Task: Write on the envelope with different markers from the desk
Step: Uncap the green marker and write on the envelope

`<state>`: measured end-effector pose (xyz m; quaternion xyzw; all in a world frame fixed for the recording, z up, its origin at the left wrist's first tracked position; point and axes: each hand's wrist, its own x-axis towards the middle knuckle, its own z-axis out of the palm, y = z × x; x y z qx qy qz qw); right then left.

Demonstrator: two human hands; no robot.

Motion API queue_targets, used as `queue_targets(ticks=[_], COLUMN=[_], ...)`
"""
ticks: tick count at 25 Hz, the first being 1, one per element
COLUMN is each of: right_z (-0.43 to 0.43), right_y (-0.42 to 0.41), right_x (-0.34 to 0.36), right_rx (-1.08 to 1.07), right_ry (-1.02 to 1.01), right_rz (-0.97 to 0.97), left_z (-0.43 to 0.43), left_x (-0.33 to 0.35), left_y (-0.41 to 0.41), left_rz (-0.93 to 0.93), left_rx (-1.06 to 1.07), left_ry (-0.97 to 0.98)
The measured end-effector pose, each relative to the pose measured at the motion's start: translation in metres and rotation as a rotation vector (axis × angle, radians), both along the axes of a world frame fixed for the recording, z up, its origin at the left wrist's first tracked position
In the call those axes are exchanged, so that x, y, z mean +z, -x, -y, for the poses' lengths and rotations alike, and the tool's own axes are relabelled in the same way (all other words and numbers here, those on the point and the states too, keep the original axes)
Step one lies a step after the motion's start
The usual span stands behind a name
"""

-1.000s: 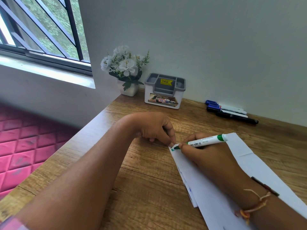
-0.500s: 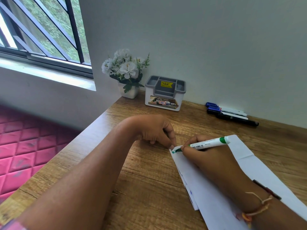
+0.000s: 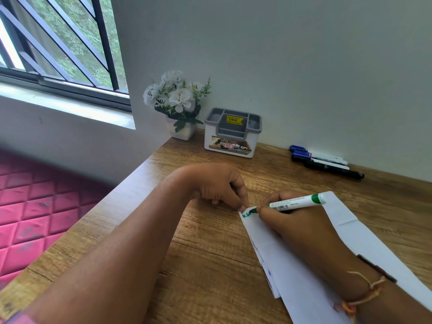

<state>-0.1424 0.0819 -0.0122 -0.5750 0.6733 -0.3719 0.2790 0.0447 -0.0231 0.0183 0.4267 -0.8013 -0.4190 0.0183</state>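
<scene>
A white envelope [image 3: 304, 265] lies slanted on the wooden desk [image 3: 210, 265], with another sheet peeking out beneath its left edge. My right hand [image 3: 294, 220] grips a green-and-white marker [image 3: 294, 202], its tip on the envelope's top left corner beside fresh green lettering [image 3: 249, 213]. My left hand [image 3: 222, 185] has its fingers curled, and its fingertips press that corner down. Three more markers [image 3: 325, 161], blue and black, lie side by side near the wall at the back right.
A grey-and-white pen holder [image 3: 231, 134] and a small white pot of white flowers [image 3: 180, 106] stand at the desk's back left corner. The desk's left edge drops to a pink quilted surface [image 3: 35, 206]. A barred window is at upper left.
The green lettering at the envelope's corner has grown to the right as my right hand moved the marker along. My left hand stayed on the corner.
</scene>
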Motion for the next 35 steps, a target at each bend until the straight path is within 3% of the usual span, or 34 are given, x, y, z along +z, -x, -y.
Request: queue_targets(ticks=[35], right_z=[-0.0045], right_y=[-0.0024], right_x=[0.0066], right_rx=[-0.026], right_ry=[-0.034], right_rz=[0.053], left_z=[-0.0018], left_x=[0.001], left_y=[0.0002], left_rz=[-0.003], left_rx=[0.017], left_ry=[-0.013])
